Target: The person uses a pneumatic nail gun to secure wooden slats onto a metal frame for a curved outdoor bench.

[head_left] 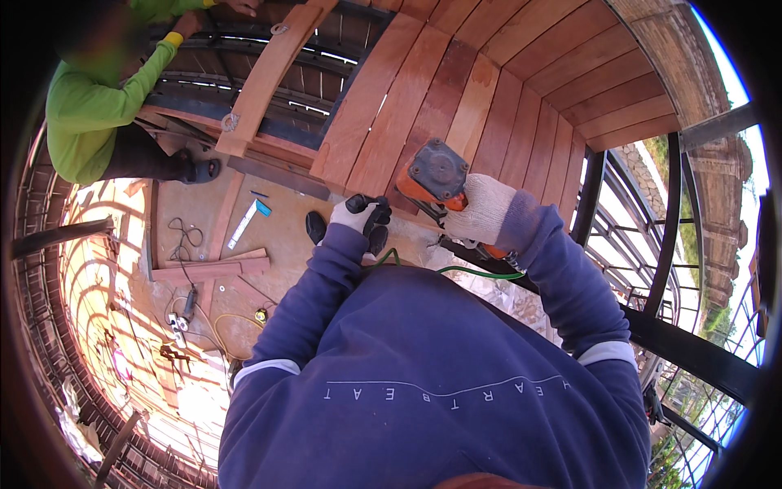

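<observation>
My right hand, in a pale knit glove, is wrapped round the handle of an orange and black nail gun. The tool's head rests over, or just above, the near ends of reddish-brown wooden boards; its nose is hidden. A green air hose runs leftward from below its grip. To its left, my left hand, in a white glove with dark fingers, is curled closed beside the boards' near edge. What those fingers hold, if anything, is hidden.
At the far left, a person in a green top stands by a loose plank across a dark metal frame. On the floor lie a framing square, wood offcuts and a corded power tool. Black metal beams stand at right.
</observation>
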Motion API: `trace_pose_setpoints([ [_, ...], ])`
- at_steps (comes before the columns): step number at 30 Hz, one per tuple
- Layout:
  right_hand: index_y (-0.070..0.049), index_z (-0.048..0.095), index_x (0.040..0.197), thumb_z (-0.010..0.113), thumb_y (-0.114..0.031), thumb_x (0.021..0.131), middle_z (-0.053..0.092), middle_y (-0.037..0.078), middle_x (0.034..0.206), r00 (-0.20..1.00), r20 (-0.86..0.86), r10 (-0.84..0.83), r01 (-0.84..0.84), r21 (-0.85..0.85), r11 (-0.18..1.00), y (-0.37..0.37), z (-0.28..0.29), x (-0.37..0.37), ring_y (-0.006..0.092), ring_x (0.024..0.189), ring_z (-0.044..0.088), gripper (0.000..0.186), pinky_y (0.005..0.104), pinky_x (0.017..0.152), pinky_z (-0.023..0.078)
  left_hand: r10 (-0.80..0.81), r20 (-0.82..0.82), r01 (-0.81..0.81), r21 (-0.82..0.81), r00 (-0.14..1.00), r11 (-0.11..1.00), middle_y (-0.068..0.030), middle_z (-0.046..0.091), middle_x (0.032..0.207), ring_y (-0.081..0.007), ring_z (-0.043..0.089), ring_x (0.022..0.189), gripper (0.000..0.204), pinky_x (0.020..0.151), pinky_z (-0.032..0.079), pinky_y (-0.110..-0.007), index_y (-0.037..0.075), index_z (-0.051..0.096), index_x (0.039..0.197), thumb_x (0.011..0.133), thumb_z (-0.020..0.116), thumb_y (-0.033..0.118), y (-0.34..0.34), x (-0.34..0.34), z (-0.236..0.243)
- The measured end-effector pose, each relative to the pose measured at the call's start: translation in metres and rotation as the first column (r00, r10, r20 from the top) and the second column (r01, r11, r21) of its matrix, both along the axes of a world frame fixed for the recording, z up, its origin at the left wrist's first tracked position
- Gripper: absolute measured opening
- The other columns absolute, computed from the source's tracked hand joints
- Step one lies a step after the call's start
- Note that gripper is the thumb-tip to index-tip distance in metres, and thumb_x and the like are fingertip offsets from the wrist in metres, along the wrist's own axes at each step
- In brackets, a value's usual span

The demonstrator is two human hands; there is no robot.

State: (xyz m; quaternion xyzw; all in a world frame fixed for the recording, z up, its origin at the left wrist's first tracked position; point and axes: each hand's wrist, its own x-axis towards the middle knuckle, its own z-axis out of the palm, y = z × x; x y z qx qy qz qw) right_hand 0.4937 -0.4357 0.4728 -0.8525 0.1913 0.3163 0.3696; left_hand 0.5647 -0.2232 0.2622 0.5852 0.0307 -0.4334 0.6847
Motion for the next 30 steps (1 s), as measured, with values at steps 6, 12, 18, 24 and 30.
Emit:
trace_pose_setpoints([
  [6, 0.001, 0.071, 0.096, 0.071, -0.028, 0.078, 0.071, 0.020, 0.080, 0.999, -0.015, 0.052, -0.052, -0.030, 0.998, -0.003, 0.000, 0.003, 0.0343, 0.075, 0.071, 0.035, 0.0421, 0.071, 0.054, -0.024, 0.042, 0.023, 0.028, 0.999, 0.999, -0.0132, 0.076, 0.087, -0.0186, 0.072, 0.081, 0.019, 0.078, 0.058, -0.031, -0.007, 0.071, 0.098, 0.094, 0.072, 0.012, -0.002, 0.001, 0.005],
  [12, 0.001, 0.071, 0.096, 0.070, -0.027, 0.077, 0.070, 0.019, 0.079, 0.999, -0.003, 0.052, -0.052, -0.016, 0.999, -0.003, 0.000, 0.003, 0.0326, 0.074, 0.071, 0.034, 0.0415, 0.070, 0.054, -0.030, 0.035, 0.031, -0.002, 0.999, 1.000, -0.0136, 0.076, 0.088, -0.0189, 0.073, 0.081, 0.018, 0.078, 0.058, -0.030, -0.008, 0.071, 0.099, 0.096, 0.069, 0.010, 0.000, 0.002, 0.003],
  [18, 0.000, 0.072, 0.096, 0.071, -0.026, 0.077, 0.070, 0.018, 0.079, 1.000, -0.022, 0.021, -0.021, 0.008, 1.000, -0.003, 0.001, 0.003, 0.0307, 0.073, 0.071, 0.033, 0.0410, 0.071, 0.054, -0.031, 0.062, 0.032, -0.024, 0.998, 0.999, -0.0140, 0.075, 0.089, -0.0197, 0.073, 0.082, 0.017, 0.079, 0.058, -0.031, -0.008, 0.070, 0.100, 0.096, 0.067, 0.008, 0.000, 0.002, 0.001],
  [24, 0.000, 0.070, 0.108, 0.070, -0.023, 0.084, 0.069, 0.012, 0.077, 0.997, 0.044, -0.059, 0.055, 0.085, 0.995, -0.007, 0.001, -0.014, 0.0230, 0.069, 0.068, 0.033, 0.0377, 0.066, 0.054, -0.034, 0.018, 0.035, -0.096, 0.999, 0.995, -0.0141, 0.074, 0.093, -0.0210, 0.072, 0.083, 0.018, 0.080, 0.059, -0.033, -0.009, 0.069, 0.105, 0.095, 0.069, 0.007, 0.001, 0.002, -0.008],
  [30, 0.003, 0.067, 0.106, 0.069, -0.020, 0.085, 0.066, 0.009, 0.075, 0.991, -0.005, -0.133, 0.132, 0.120, 0.984, -0.012, 0.004, -0.032, 0.0177, 0.065, 0.064, 0.030, 0.0356, 0.063, 0.052, -0.006, -0.007, 0.005, -0.136, 1.000, 0.991, -0.0141, 0.074, 0.094, -0.0214, 0.072, 0.083, 0.020, 0.080, 0.059, -0.034, -0.008, 0.068, 0.108, 0.095, 0.070, 0.007, 0.001, 0.002, -0.016],
])
